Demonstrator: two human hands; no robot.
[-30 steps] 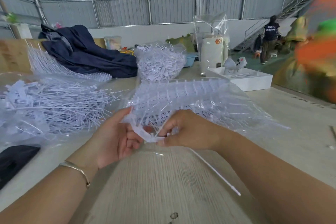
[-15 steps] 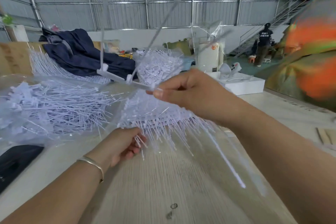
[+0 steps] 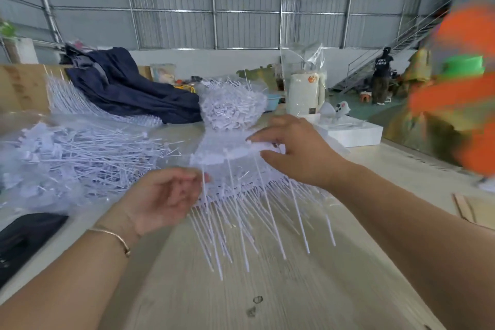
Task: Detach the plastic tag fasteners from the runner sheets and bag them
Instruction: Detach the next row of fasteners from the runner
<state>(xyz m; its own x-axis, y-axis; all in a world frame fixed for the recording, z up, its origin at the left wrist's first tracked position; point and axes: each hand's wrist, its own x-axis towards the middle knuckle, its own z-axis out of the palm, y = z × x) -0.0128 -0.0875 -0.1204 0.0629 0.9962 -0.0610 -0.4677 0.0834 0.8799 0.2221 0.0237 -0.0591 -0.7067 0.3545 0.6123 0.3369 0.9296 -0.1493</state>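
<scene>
Two hands work mid-desk: the right hand (image 3: pixel 297 151) pinches a runner sheet (image 3: pixel 241 153) above a fastener pile (image 3: pixel 254 211), the left hand (image 3: pixel 163 198) loosely curled beside it, bagged fasteners (image 3: pixel 80 158) crowding the left edge.

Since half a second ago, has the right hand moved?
Yes. The right hand came down toward the table, holding the runner strip lower against the white box.

Motion-blurred orange shape (image 3: pixel 460 94), right edge
</scene>
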